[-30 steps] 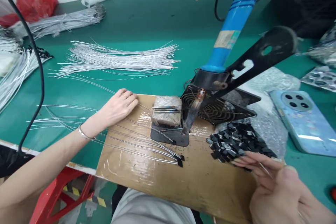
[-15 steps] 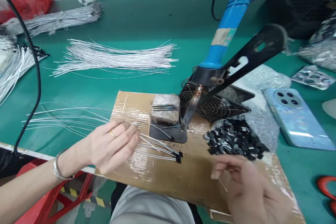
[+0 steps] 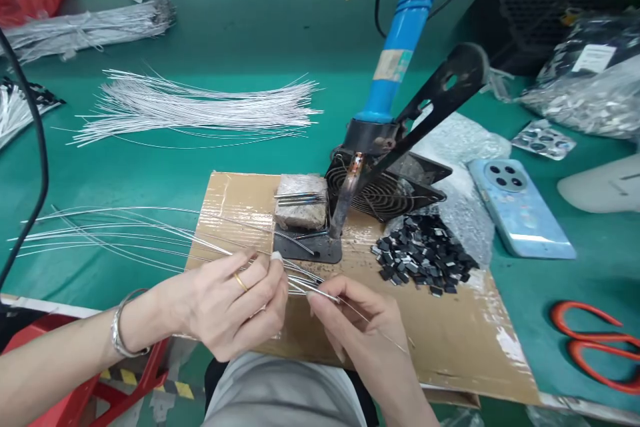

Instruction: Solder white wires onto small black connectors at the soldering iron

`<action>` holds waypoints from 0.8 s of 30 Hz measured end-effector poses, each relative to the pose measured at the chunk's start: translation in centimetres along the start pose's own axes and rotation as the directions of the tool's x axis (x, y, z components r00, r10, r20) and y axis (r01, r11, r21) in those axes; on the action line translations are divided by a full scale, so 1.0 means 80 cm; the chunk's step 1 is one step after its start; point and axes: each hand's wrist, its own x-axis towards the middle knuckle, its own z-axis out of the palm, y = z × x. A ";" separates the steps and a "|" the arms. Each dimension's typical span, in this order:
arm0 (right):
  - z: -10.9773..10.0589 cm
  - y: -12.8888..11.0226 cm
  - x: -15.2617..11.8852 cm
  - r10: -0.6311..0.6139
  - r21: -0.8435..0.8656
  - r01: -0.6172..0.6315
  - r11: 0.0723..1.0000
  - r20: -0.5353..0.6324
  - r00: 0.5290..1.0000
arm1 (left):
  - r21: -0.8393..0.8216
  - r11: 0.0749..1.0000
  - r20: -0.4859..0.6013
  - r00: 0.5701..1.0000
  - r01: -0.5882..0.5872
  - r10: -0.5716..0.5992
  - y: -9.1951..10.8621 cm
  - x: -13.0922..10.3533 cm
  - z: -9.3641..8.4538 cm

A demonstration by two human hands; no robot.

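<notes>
My left hand, with a ring and a bracelet, pinches a white wire over the cardboard. Close beside it, my right hand has thumb and fingers closed on the wire ends, and a thin strand trails across its fingers. Several more wires lie to the left, partly hidden by my left hand. Just behind the hands are a block with metal rods on it and the brown tip of a blue-handled iron. Small black pieces are heaped to the right.
A bundle of white wires lies on the green table. A small fan stands behind the iron tip. A phone, red-handled scissors and a black crate are on the right. A black cable hangs at left.
My right hand has moved left from beside the black pieces to the wire ends near my left hand. The camera view has shifted to the right.
</notes>
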 end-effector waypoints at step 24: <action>-0.082 -0.004 0.000 -0.529 -0.642 0.334 0.691 -0.132 0.839 | -0.652 -0.369 0.733 0.427 0.662 -0.530 0.047 0.047 0.012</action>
